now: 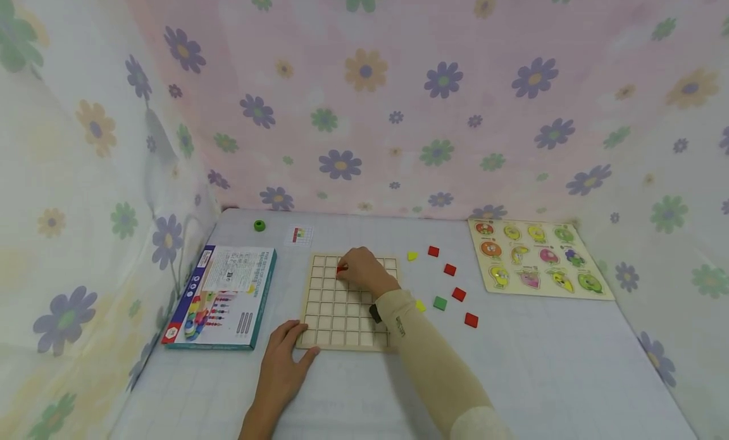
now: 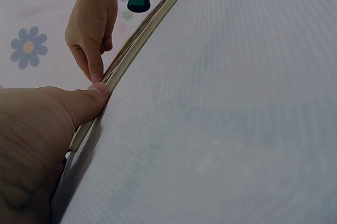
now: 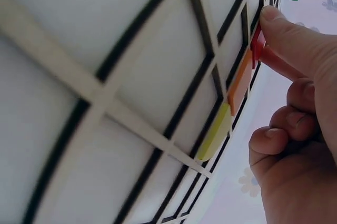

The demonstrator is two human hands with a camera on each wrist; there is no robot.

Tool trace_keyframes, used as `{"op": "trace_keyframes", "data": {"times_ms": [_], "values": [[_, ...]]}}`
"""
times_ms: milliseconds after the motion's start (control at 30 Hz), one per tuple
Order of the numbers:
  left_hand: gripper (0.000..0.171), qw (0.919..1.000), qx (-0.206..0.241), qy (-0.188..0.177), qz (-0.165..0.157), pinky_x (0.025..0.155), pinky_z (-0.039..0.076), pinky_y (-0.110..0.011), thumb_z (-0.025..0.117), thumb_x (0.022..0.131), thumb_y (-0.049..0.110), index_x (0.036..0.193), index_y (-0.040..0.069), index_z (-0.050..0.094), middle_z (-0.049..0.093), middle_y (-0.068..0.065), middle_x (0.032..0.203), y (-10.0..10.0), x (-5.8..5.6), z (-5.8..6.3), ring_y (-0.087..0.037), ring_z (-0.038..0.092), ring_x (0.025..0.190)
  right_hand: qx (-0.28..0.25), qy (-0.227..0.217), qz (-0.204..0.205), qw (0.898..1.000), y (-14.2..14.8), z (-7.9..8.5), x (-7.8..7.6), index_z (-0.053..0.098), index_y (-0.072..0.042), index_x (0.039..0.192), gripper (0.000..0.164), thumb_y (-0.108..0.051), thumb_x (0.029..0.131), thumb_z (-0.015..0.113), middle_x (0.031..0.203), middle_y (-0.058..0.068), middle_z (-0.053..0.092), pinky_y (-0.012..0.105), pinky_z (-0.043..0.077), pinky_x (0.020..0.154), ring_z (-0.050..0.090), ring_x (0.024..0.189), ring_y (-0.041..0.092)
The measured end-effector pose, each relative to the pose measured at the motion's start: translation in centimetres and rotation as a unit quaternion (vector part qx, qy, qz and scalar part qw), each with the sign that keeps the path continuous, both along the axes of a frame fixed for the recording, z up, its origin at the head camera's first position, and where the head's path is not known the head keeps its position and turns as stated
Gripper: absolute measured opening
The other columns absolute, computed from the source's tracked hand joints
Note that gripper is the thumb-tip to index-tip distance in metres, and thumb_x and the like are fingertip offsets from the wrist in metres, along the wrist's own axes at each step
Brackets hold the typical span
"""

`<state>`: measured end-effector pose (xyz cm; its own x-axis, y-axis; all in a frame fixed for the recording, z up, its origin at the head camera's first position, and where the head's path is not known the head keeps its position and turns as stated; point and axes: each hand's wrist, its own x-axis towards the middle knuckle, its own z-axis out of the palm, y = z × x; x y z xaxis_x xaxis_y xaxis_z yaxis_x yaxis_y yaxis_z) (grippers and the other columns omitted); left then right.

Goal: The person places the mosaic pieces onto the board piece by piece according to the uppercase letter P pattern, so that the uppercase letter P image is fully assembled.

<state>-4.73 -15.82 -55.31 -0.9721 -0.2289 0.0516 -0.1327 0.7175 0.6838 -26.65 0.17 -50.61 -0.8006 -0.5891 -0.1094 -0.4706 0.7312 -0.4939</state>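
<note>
A wooden grid board (image 1: 326, 306) lies in the middle of the table. Over its back rows, my right hand (image 1: 364, 270) pinches a small red tile (image 3: 257, 44) between thumb and index finger. In the right wrist view, an orange tile (image 3: 241, 83) and a yellow piece (image 3: 215, 135) sit in the cells beside it; the hand covers them in the head view. My left hand (image 1: 283, 364) rests at the board's near left corner, its thumb against the front edge (image 2: 118, 74) and its fingers reaching to the left side.
Loose red tiles (image 1: 458, 294), a green tile (image 1: 440, 302) and yellow pieces (image 1: 412, 256) lie right of the board. A fruit puzzle board (image 1: 541, 263) is farther right. A flat box (image 1: 228, 301) lies at left, with a pattern card (image 1: 299, 235) and a green ring (image 1: 259, 225) behind.
</note>
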Motion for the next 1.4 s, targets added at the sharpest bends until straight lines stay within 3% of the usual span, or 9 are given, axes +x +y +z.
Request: {"op": "trace_keyframes", "data": {"times_ms": [167, 500, 700, 800, 1000, 1233, 1333, 1400], "values": [[0.053, 1.0000, 0.002, -0.005, 0.003, 0.117, 0.044, -0.050, 0.084, 0.085, 0.026, 0.132, 0.012, 0.065, 0.054, -0.007, 0.145, 0.0, -0.2, 0.2, -0.031, 0.045, 0.142, -0.015, -0.001, -0.009, 1.000, 0.3, -0.1, -0.3, 0.076, -0.011, 0.121, 0.032, -0.029, 0.094, 0.076, 0.125, 0.005, 0.074, 0.035, 0.061, 0.092, 0.070, 0.109, 0.023], [0.052, 0.9999, -0.002, -0.013, 0.007, 0.118, 0.044, -0.050, 0.084, 0.085, 0.025, 0.132, 0.012, 0.065, 0.054, -0.008, 0.145, 0.2, -0.1, 0.3, -0.031, 0.045, 0.142, -0.091, -0.042, -0.064, 0.993, 3.2, 1.2, 0.6, 0.074, -0.012, 0.125, 0.036, -0.029, 0.094, 0.075, 0.120, 0.008, 0.072, 0.043, 0.058, 0.088, 0.063, 0.102, 0.025], [0.053, 1.0000, -0.007, -0.004, 0.005, 0.117, 0.044, -0.051, 0.085, 0.084, 0.026, 0.131, 0.010, 0.065, 0.055, -0.009, 0.144, 0.2, 0.1, 0.1, -0.032, 0.047, 0.140, -0.092, -0.021, -0.091, 0.991, 5.7, 1.1, 1.4, 0.074, -0.013, 0.126, 0.039, -0.031, 0.091, 0.077, 0.096, 0.004, 0.067, 0.033, 0.045, 0.068, 0.051, 0.083, 0.020], [0.054, 1.0000, -0.006, 0.002, 0.002, 0.117, 0.044, -0.051, 0.085, 0.084, 0.025, 0.131, 0.009, 0.065, 0.055, -0.010, 0.144, 0.1, 0.0, 0.2, -0.033, 0.047, 0.140, -0.091, -0.004, -0.103, 0.990, 6.9, 1.0, 1.8, 0.074, -0.014, 0.126, 0.041, -0.033, 0.090, 0.079, 0.090, 0.002, 0.064, 0.031, 0.047, 0.068, 0.053, 0.083, 0.019], [0.054, 1.0000, -0.002, -0.008, -0.001, 0.118, 0.043, -0.052, 0.085, 0.084, 0.025, 0.132, 0.009, 0.065, 0.054, -0.011, 0.145, 0.2, -0.2, 0.2, -0.033, 0.046, 0.141, -0.093, -0.002, -0.135, 0.987, 9.7, 1.2, 3.5, 0.073, -0.016, 0.128, 0.047, -0.035, 0.086, 0.082, 0.099, 0.003, 0.069, 0.037, 0.057, 0.079, 0.063, 0.098, 0.024], [0.054, 1.0000, 0.000, -0.005, -0.001, 0.117, 0.043, -0.052, 0.085, 0.084, 0.025, 0.132, 0.009, 0.065, 0.054, -0.011, 0.145, 0.1, -0.1, 0.2, -0.033, 0.046, 0.141, -0.104, 0.008, -0.184, 0.977, 14.2, 0.9, 5.6, 0.073, -0.015, 0.127, 0.046, -0.034, 0.086, 0.082, 0.089, 0.014, 0.062, 0.037, 0.056, 0.076, 0.064, 0.096, 0.027], [0.054, 1.0000, -0.004, 0.002, -0.001, 0.117, 0.044, -0.052, 0.085, 0.084, 0.025, 0.131, 0.008, 0.065, 0.054, -0.011, 0.144, 0.1, -0.1, 0.2, -0.033, 0.046, 0.140, -0.120, 0.004, -0.212, 0.970, 16.3, 0.5, 6.4, 0.074, -0.015, 0.126, 0.045, -0.034, 0.086, 0.082, 0.106, 0.015, 0.070, 0.044, 0.061, 0.090, 0.068, 0.110, 0.033], [0.055, 1.0000, -0.006, 0.001, 0.000, 0.117, 0.044, -0.052, 0.085, 0.084, 0.025, 0.132, 0.008, 0.065, 0.054, -0.011, 0.145, 0.1, -0.1, 0.2, -0.033, 0.046, 0.140, -0.135, 0.000, -0.227, 0.964, 17.6, 0.1, 6.9, 0.075, -0.014, 0.125, 0.045, -0.033, 0.086, 0.083, 0.092, 0.011, 0.065, 0.035, 0.060, 0.082, 0.066, 0.100, 0.029]]}}
